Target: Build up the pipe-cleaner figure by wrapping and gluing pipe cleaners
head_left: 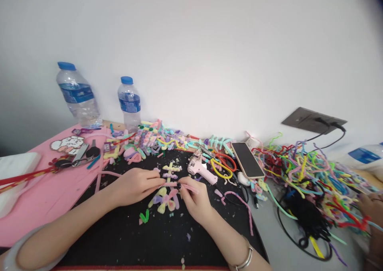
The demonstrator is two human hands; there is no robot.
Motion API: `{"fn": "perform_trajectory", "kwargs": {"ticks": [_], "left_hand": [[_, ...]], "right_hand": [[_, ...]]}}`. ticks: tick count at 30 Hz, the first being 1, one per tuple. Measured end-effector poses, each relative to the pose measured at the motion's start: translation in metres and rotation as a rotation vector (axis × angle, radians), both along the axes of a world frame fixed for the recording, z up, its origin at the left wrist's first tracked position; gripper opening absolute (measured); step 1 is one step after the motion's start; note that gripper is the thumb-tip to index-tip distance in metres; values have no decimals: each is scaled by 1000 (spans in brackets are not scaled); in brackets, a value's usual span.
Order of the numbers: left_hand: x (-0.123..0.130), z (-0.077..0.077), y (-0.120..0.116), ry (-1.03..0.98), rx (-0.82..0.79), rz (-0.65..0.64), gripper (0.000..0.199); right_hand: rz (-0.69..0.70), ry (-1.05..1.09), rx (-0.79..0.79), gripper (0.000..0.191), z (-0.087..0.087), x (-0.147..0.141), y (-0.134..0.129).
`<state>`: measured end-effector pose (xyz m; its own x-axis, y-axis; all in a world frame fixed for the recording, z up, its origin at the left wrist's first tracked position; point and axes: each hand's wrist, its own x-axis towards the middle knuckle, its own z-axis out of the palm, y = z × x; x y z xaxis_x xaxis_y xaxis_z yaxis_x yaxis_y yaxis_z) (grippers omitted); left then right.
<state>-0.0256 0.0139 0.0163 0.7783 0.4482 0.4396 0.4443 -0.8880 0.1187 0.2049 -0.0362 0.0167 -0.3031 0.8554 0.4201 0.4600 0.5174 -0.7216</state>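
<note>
In the middle of the head view, my left hand (137, 185) and my right hand (194, 199) pinch a pink pipe cleaner (171, 184) stretched between them. Its far end sticks out past my right fingers. Right behind it lies a pipe-cleaner shape with yellow and lilac crossbars (170, 169). Closer to me, a pastel pipe-cleaner flower (166, 202) rests on the black mat (134, 243). A small green bent piece (144, 216) is left of it. The pink hot glue gun (202, 170) lies just beyond my right hand.
Pastel pipe-cleaner pieces (149, 137) are heaped along the wall beside two water bottles (129, 103) (78, 95). A phone (247, 159) lies right of the glue gun. Tangled pipe cleaners (311, 171) cover the right side, where another person's hand (371, 205) reaches in. A pink board (44, 199) lies left.
</note>
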Motion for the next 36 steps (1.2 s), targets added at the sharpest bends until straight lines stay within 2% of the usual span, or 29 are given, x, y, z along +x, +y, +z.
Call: {"fn": "perform_trajectory", "kwargs": {"ticks": [4, 8, 11, 13, 18, 21, 25, 30, 36], "left_hand": [[-7, -5, 7, 37, -43, 79, 27], [-23, -12, 20, -99, -66, 283, 29], [-34, -12, 29, -170, -85, 436, 31], [-39, -10, 33, -219, -116, 516, 31], [-46, -6, 37, -371, -164, 662, 30], [-47, -6, 36, -472, -216, 722, 26], [-45, -5, 34, -575, -246, 707, 28], [-41, -2, 32, -573, -175, 686, 26], [-30, 2, 21, -462, -117, 448, 20]], "right_hand": [[-98, 78, 38, 25, 3, 1, -1], [-213, 185, 32, 29, 5, 5, 0], [-220, 257, 26, 27, 4, 6, 0], [-165, 337, -49, 29, 3, 5, 0], [121, 768, -482, 32, -1, -1, 3], [253, 936, -678, 34, -2, -3, 6], [378, 1004, -848, 41, -3, 1, 8], [481, 962, -940, 48, -2, 5, 8], [593, 943, -1096, 44, -2, 9, 10]]}}
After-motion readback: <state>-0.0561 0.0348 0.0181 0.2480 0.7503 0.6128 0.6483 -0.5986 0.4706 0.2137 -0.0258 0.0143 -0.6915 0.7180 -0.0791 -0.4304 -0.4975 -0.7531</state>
